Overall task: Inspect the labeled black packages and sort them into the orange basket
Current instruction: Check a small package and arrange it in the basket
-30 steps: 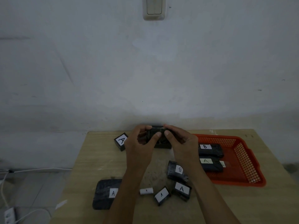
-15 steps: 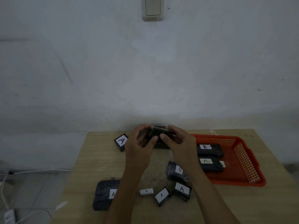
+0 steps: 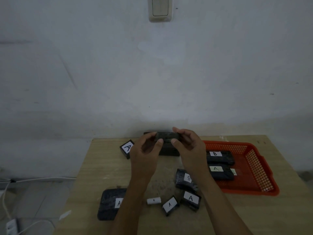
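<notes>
Both hands hold one small black package [image 3: 167, 136] up above the table's far middle; no label shows on it. My left hand [image 3: 145, 150] pinches its left end and my right hand [image 3: 188, 146] pinches its right end. Under it lies another black package [image 3: 169, 150]. The orange basket [image 3: 254, 167] sits at the right and holds a package labeled B [image 3: 220, 156] and one labeled A [image 3: 221, 172]. Loose on the table are labeled packages: an A [image 3: 127, 148] at far left, a large one [image 3: 111, 204], a B [image 3: 185, 179] and two A ones [image 3: 170, 205] [image 3: 190, 200].
A small white roll of paper marked A [image 3: 153, 200] lies near the front packages. The wooden table [image 3: 237, 217] stands against a white wall with a light switch [image 3: 160, 8]. White cables and a plug [image 3: 11, 226] lie on the floor at the left.
Both hands have raised the held package slightly and turned it between the fingers. Everything on the table and in the basket has stayed in place.
</notes>
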